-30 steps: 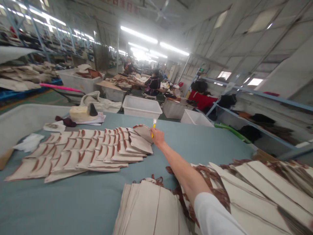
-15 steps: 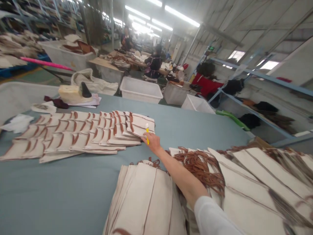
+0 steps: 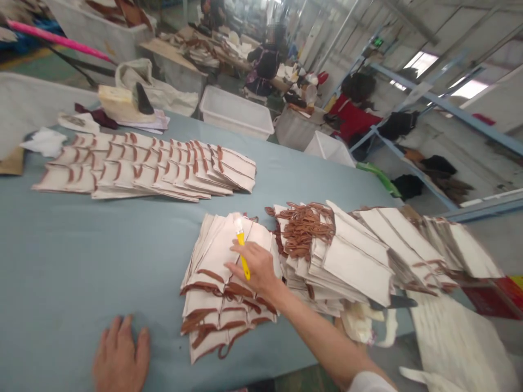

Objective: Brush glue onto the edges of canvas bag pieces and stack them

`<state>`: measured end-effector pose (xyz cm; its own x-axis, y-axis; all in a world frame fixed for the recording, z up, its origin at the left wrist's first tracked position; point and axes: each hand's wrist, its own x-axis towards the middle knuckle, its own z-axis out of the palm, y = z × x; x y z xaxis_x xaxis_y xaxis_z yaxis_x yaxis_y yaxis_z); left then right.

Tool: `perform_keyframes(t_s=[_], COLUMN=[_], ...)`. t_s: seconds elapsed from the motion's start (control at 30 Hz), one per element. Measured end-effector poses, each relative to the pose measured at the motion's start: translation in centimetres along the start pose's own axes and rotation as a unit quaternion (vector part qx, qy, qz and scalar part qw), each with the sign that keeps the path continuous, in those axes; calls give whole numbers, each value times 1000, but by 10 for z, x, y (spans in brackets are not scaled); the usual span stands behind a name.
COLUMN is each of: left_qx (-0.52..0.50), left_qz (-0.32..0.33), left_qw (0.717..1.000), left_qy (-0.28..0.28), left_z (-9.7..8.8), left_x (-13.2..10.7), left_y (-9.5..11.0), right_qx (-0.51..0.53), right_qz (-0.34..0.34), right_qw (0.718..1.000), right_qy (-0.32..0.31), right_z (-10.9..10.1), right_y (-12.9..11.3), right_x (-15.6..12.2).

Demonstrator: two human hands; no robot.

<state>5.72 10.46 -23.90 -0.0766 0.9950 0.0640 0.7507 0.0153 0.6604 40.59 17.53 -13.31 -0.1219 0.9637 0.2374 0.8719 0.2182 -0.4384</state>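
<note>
My right hand [image 3: 259, 267] grips a small paintbrush [image 3: 241, 242] with a yellow handle and pale bristles. It is over a stack of cream fabric pieces [image 3: 229, 242] with brown trim and loops, the bristles pointing away from me. Flat on the blue-grey table [image 3: 81, 261], my left hand [image 3: 121, 354] lies with its fingers stretched out, left of that stack. Farther back, overlapping cream pieces [image 3: 155, 169] with brown edges are fanned in a long row. To the right sits another pile [image 3: 357, 256] of cream pieces topped by a tangle of brown cords [image 3: 308, 228].
Beyond the table stand white plastic bins [image 3: 237, 111]. A yellowish block [image 3: 118, 103], papers and cloth lie at the far left corner. Blue metal shelving [image 3: 420, 169] runs along the right. A person [image 3: 263, 65] sits in the background. White cloth [image 3: 461, 337] hangs at the lower right.
My right hand has moved with the brush from the end of the fanned row back to the near stack. My left hand has come into view, and the view has tilted downward.
</note>
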Motion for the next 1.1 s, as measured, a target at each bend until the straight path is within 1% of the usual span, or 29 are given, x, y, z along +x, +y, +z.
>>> perform_keyframes(t_s=[0.03,0.07,0.13,0.23,0.3,0.4,0.47,0.53,0.6,0.67,0.73,0.8,0.9,0.93,1.0,1.07,1.1], left_qx=[-6,-13,-36,-81,-112,-154,-182,-209,-236,-263,-289,-312,-352,-373,-438,-485,-499], left_qz=[6,13,30,44,35,4,-16,-32,-47,-58,-68,-71,-59,-55,-66,-84,-94], left_qw=[1000,1000,999,995,991,981,971,961,952,942,933,926,914,906,878,855,848], left_qy=[0,-4,-18,-46,-69,-120,-154,-176,-190,-199,-202,-202,-196,-192,-183,-163,-150], left_z=[3,6,10,14,17,19,20,19,17,14,8,-1,-25,-34,-54,-70,-77], left_x=[-1,-3,-10,-22,-27,-29,-28,-26,-25,-25,-24,-23,-23,-23,-24,-27,-29], left_y=[7,15,37,73,94,115,125,132,137,143,149,159,184,193,208,215,215], right_qx=[-2,-13,-45,-74,-79,-78,-69,-54,-34,-12,8,23,36,44,72,104,112], right_qz=[-28,-40,-32,-3,0,-6,-7,-5,1,9,18,24,23,21,14,0,-7], right_qw=[1000,999,998,997,996,997,998,998,999,999,997,994,990,988,986,984,983], right_qy=[0,6,22,36,29,9,4,11,26,47,73,101,136,145,153,147,146], right_z=[2,5,11,17,17,16,14,10,2,-11,-29,-49,-72,-76,-74,-64,-57], right_y=[-8,-12,-14,-6,1,10,13,14,14,12,6,-6,-38,-50,-76,-98,-107], right_x=[-21,-40,-69,-91,-95,-88,-81,-74,-67,-60,-52,-43,-34,-33,-35,-41,-46])
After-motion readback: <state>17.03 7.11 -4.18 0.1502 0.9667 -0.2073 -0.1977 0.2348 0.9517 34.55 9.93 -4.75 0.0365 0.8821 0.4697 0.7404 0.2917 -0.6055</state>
